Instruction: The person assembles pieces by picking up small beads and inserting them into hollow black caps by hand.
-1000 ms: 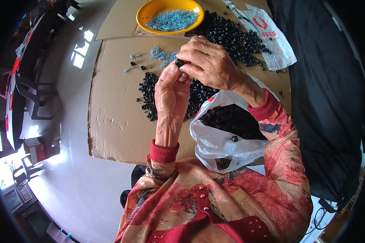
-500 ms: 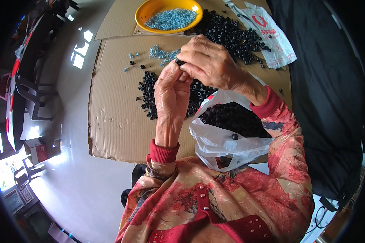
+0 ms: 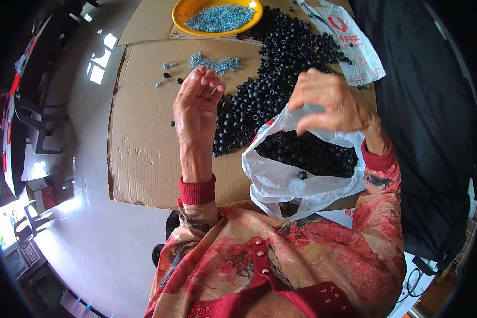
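My left hand (image 3: 197,103) is raised over the cardboard with its fingers slightly curled and apart; nothing shows in it. Beside and beyond it lies a spread of black round beads (image 3: 259,100), several with visible holes. Just past its fingertips is a small heap of clear blue pieces (image 3: 217,64), too small to name exactly. My right hand (image 3: 331,103) hovers open above the mouth of a white plastic bag (image 3: 273,185), thumb and fingers apart. Inside the bag are many dark beads (image 3: 307,153), and one lone bead (image 3: 302,175) rests on its near side.
A yellow bowl (image 3: 180,24) of clear blue pieces stands at the far edge. The cardboard sheet (image 3: 143,159) covers the work surface. A flattened white bag (image 3: 363,63) lies far right, beside black cloth (image 3: 418,116). Dark chairs (image 3: 40,124) stand on the floor at left.
My hands were together, pinching a black bead between them. They have parted: the left moved a little left and the right moved right and nearer, over the bag. The bead no longer shows.
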Demonstrator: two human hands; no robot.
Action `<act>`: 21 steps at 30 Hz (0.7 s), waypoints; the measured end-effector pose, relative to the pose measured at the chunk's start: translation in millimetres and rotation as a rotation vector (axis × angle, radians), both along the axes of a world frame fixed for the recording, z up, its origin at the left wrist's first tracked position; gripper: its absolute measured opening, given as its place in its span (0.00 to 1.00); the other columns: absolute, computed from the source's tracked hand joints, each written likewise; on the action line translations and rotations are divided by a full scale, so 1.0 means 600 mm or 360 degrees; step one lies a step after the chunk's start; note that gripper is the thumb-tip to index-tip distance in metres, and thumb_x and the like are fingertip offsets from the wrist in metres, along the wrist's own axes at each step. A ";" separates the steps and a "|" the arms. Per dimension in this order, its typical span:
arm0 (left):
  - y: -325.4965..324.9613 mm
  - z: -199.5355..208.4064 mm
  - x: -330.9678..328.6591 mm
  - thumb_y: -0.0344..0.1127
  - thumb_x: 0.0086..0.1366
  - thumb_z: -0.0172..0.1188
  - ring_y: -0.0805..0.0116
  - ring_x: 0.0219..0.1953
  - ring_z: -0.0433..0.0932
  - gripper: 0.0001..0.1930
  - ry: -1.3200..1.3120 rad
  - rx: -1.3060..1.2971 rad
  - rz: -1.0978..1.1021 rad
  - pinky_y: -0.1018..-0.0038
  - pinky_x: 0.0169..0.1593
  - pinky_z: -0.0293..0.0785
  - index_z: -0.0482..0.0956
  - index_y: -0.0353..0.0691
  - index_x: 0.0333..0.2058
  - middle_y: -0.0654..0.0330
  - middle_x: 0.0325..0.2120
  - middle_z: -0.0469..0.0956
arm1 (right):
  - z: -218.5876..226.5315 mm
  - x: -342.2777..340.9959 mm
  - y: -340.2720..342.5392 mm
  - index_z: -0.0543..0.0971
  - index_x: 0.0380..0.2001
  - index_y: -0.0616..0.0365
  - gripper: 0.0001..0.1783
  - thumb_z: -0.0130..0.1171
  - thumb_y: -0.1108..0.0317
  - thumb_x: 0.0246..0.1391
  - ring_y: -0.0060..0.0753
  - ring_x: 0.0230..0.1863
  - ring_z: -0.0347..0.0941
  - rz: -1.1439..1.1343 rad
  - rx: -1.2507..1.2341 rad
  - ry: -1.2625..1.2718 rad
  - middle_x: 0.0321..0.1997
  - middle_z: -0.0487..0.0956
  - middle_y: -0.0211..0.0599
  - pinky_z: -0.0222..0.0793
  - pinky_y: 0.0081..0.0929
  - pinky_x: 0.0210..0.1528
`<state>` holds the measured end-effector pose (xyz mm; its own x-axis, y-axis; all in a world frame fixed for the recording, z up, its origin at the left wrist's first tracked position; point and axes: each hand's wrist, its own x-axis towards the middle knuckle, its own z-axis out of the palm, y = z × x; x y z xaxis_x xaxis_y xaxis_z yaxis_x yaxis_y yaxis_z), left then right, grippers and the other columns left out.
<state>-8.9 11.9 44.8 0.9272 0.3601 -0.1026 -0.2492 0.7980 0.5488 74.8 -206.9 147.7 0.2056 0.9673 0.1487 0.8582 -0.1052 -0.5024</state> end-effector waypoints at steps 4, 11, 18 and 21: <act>-0.011 0.005 -0.002 0.34 0.62 0.52 0.72 0.32 0.73 0.10 0.0054 0.0020 -0.0029 0.75 0.39 0.72 0.72 0.33 0.38 0.60 0.29 0.74 | -0.011 0.067 0.030 0.76 0.23 0.63 0.06 0.55 0.70 0.43 0.39 0.27 0.73 -0.0257 0.0010 -0.0247 0.24 0.76 0.40 0.67 0.34 0.33; -0.014 -0.014 0.006 0.35 0.62 0.52 0.72 0.34 0.73 0.10 0.0110 0.0015 -0.0106 0.73 0.42 0.71 0.72 0.36 0.37 0.62 0.30 0.74 | -0.175 0.191 0.064 0.75 0.23 0.63 0.06 0.51 0.75 0.38 0.42 0.31 0.70 -0.0462 -0.0372 -0.0409 0.25 0.76 0.40 0.65 0.36 0.38; -0.007 -0.020 0.010 0.34 0.61 0.52 0.73 0.33 0.73 0.09 0.0145 0.0014 -0.0080 0.74 0.41 0.72 0.72 0.36 0.38 0.62 0.29 0.75 | -0.210 0.180 0.086 0.73 0.21 0.60 0.05 0.49 0.77 0.35 0.39 0.35 0.67 -0.0368 -0.0650 -0.0573 0.25 0.73 0.38 0.61 0.34 0.44; -0.014 -0.018 0.014 0.34 0.61 0.52 0.73 0.32 0.73 0.09 0.0166 0.0010 -0.0102 0.73 0.41 0.72 0.72 0.36 0.38 0.62 0.29 0.75 | -0.220 0.187 0.078 0.73 0.20 0.62 0.04 0.48 0.79 0.35 0.41 0.29 0.71 -0.0371 -0.0503 -0.0471 0.22 0.74 0.42 0.65 0.36 0.38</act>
